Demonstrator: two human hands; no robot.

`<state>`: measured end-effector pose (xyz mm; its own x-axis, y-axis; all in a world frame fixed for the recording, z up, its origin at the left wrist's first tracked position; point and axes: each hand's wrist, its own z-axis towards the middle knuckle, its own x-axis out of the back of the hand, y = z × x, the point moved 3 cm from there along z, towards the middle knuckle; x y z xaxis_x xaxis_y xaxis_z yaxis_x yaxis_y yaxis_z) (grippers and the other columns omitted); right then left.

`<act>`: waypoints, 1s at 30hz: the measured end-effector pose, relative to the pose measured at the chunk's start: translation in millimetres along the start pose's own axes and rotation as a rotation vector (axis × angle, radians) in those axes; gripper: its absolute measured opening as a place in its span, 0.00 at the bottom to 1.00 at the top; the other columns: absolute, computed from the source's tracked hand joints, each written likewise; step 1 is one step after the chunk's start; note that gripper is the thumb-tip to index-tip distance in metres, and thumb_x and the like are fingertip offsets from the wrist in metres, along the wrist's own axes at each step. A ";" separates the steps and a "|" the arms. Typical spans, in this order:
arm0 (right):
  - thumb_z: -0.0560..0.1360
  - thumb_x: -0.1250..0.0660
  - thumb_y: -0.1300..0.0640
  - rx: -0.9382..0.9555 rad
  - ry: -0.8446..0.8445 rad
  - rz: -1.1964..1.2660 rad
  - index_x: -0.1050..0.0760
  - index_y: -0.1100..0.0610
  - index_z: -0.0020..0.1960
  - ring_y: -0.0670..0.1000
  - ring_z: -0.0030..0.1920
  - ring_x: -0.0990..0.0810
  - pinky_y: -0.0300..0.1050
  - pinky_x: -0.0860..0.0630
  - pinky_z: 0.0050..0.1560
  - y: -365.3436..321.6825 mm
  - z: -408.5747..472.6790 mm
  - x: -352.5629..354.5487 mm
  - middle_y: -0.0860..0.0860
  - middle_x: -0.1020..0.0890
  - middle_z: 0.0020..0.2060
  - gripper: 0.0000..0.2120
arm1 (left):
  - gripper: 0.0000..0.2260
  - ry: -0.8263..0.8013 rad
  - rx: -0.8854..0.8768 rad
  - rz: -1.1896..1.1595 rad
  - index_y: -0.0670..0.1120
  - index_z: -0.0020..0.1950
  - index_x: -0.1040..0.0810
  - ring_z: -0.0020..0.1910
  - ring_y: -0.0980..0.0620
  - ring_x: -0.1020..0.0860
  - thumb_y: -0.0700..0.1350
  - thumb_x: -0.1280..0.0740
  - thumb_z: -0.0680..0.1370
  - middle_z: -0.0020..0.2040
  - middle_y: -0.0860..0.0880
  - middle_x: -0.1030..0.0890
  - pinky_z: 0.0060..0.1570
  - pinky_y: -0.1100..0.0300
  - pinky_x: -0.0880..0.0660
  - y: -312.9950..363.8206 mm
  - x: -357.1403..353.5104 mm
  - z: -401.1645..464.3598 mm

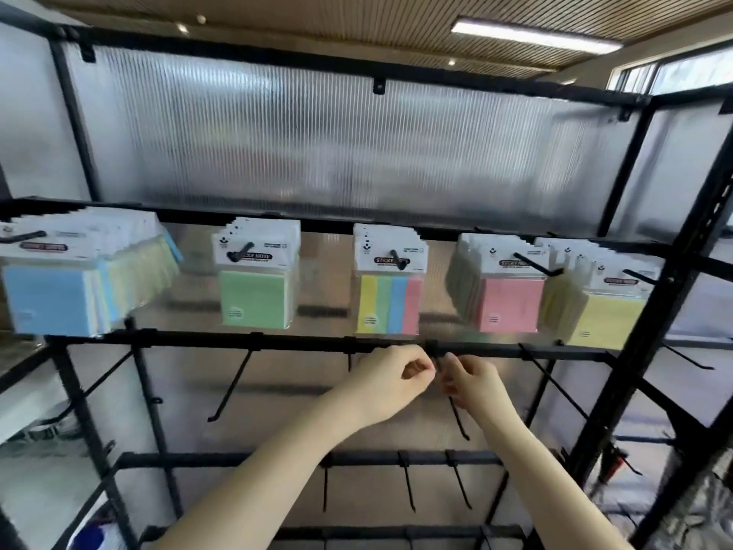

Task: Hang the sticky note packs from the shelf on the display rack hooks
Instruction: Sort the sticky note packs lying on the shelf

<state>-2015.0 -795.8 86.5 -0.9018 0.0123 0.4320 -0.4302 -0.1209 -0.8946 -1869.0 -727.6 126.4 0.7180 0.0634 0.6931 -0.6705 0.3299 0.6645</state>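
I saw a lit ceiling lamp [535, 35], a window [674, 73] at right, and ribbed translucent panels [317, 144] behind.

We see a black metal display rack [277, 344] with black wire hooks [230, 387], backed by a translucent whitish ribbed plastic panel [317, 152] striped with fine vertical ridges. Along the upper row, each pack carries a white header card with a dark label band. At far left hang pale blue sticky note packs [47, 299] with yellowish-green ones behind; next right a light green pack [254, 297]; then a pack striped yellow, green, blue and pink [388, 305]; then a pink pack [509, 305]; at far right a pale yellow pack [607, 321]. Overhead runs a tan slatted ceiling [357, 13].
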 end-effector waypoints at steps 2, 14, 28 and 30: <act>0.80 0.40 0.53 0.066 -0.013 -0.060 0.23 0.63 0.43 0.58 0.41 0.20 0.54 0.23 0.45 -14.4 -17.1 -24.1 0.57 0.18 0.37 0.15 | 0.06 -0.002 0.035 0.018 0.51 0.51 0.22 0.40 0.66 0.27 0.48 0.38 0.80 0.41 0.61 0.23 0.42 0.71 0.32 -16.0 18.9 -24.3; 0.79 0.38 0.53 0.374 -0.275 -0.203 0.22 0.59 0.51 0.52 0.45 0.21 0.48 0.23 0.47 -132.9 -128.2 -221.6 0.51 0.19 0.42 0.10 | 0.06 0.265 0.344 0.102 0.50 0.53 0.21 0.44 0.63 0.24 0.47 0.37 0.80 0.43 0.60 0.23 0.42 0.75 0.30 -133.4 166.2 -204.2; 0.78 0.36 0.57 0.760 -0.708 -0.011 0.21 0.55 0.47 0.41 0.36 0.24 0.31 0.31 0.38 -233.5 -265.1 -437.7 0.44 0.21 0.37 0.05 | 0.10 0.696 0.801 0.108 0.55 0.42 0.23 0.44 0.50 0.19 0.40 0.36 0.77 0.42 0.52 0.17 0.50 0.50 0.23 -233.1 292.0 -423.2; 0.78 0.37 0.57 0.731 -0.770 0.004 0.22 0.54 0.46 0.45 0.39 0.23 0.38 0.29 0.41 -240.5 -276.1 -467.5 0.45 0.19 0.38 0.06 | 0.11 0.750 0.837 0.149 0.57 0.42 0.24 0.43 0.51 0.19 0.40 0.36 0.77 0.42 0.53 0.18 0.48 0.53 0.23 -242.6 303.1 -445.9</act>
<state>-1501.3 -498.5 68.2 -0.5237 -0.5906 0.6139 -0.0670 -0.6899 -0.7208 -1405.5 -368.4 50.7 0.3627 0.6905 0.6258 -0.4706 -0.4438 0.7626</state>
